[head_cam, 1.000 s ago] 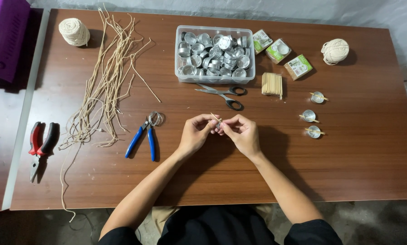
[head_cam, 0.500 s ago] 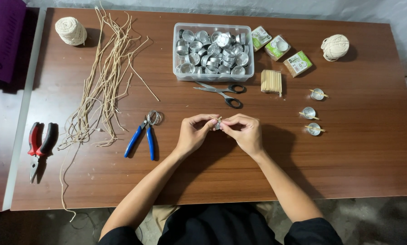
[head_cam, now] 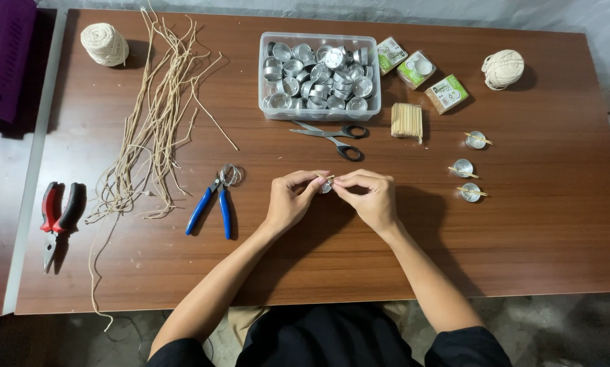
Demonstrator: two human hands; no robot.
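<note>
Far left, a purple case (head_cam: 2,58) sits off the brown table (head_cam: 522,258), and red-handled pliers (head_cam: 59,216) lie right at the table's left edge. A ball of twine (head_cam: 105,44) sits in the top corner, loose cut cords (head_cam: 148,129) fan down beside it, one strand trailing over the front edge. Blue-handled pliers (head_cam: 213,204) rest just left of the hands, nose on a small wire coil (head_cam: 231,175). Centre stage: the left hand (head_cam: 288,200) and right hand (head_cam: 366,197) meet fingertip to fingertip, both pinching a small metal cup (head_cam: 326,185) held just above the tabletop; it is shiny, mostly hidden by the fingers, with a thin pale stick across it. Plenty of bare wood in front of and below the hands. Behind them lie scissors (head_cam: 335,136) and a clear tub of metal cups (head_cam: 318,75). Further right, a bundle of sticks (head_cam: 407,121), three small boxes (head_cam: 420,71), three finished cups (head_cam: 469,168) in a column, another twine ball (head_cam: 502,68) near the far right edge
</note>
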